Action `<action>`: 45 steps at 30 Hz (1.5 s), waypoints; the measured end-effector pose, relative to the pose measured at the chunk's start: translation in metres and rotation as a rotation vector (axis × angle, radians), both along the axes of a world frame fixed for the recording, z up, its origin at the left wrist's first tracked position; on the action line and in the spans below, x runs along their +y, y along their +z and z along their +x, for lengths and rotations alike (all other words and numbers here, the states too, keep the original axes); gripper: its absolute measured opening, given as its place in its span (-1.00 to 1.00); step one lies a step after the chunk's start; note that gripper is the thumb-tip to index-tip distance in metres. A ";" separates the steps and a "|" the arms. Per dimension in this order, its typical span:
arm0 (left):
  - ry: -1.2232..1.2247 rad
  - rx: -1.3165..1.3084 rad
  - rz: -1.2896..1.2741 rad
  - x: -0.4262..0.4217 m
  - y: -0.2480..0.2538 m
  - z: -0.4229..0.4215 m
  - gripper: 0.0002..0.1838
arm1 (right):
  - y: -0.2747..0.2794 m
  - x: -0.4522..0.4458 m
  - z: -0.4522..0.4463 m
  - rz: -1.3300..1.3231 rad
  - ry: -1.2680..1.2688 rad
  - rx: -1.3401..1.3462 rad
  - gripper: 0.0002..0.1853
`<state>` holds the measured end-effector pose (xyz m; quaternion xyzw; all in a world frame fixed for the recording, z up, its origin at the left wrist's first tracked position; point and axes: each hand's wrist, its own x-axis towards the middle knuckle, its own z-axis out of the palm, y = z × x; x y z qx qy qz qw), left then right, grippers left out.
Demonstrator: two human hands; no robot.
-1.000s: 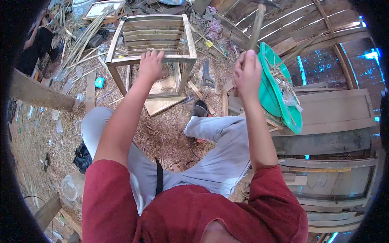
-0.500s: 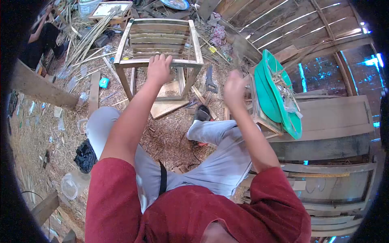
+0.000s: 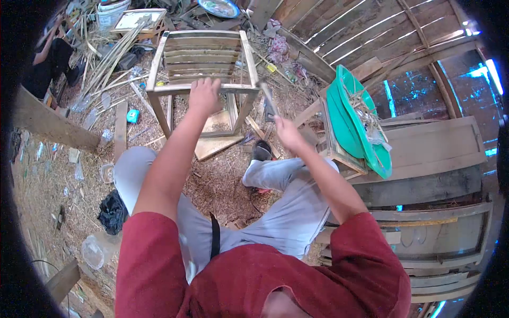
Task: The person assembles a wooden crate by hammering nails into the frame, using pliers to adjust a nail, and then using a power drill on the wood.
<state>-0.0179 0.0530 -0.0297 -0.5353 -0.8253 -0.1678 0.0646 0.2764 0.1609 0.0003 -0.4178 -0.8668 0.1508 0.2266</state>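
Observation:
A wooden chair frame [image 3: 247,58] with a slatted part stands on the shavings ahead of me. My left hand [image 3: 204,97] rests on its near rail, fingers over the top edge. My right hand [image 3: 288,133] is closed round the handle of a hammer [image 3: 269,97]. The hammer's head is at the right corner of the frame, near the end of the rail; whether it touches the wood I cannot tell. Below the frame lies a pale board [image 3: 214,147].
Green plastic basins [image 3: 347,122] holding scraps lean on a wooden frame at the right. Wood panels [image 3: 424,151] lie beyond them. A blue tape measure [image 3: 133,116], a black bag [image 3: 112,212] and long strips [image 3: 108,66] are on the left. Another person's legs [image 3: 50,66] show at the far left.
My right hand has swung the hammer down from its raised position to the chair frame's right corner. My left hand has stayed on the rail.

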 end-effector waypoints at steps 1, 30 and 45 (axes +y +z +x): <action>0.008 0.027 -0.002 0.005 -0.012 -0.001 -0.36 | -0.021 0.006 0.005 -0.178 0.015 0.027 -0.55; -0.150 0.049 -0.226 0.022 -0.023 -0.035 -0.02 | 0.091 -0.048 0.138 -0.173 -0.299 1.048 -0.65; -0.126 0.087 -0.243 0.018 -0.020 -0.033 0.02 | -0.384 -0.067 0.168 -1.273 -1.000 0.300 -0.76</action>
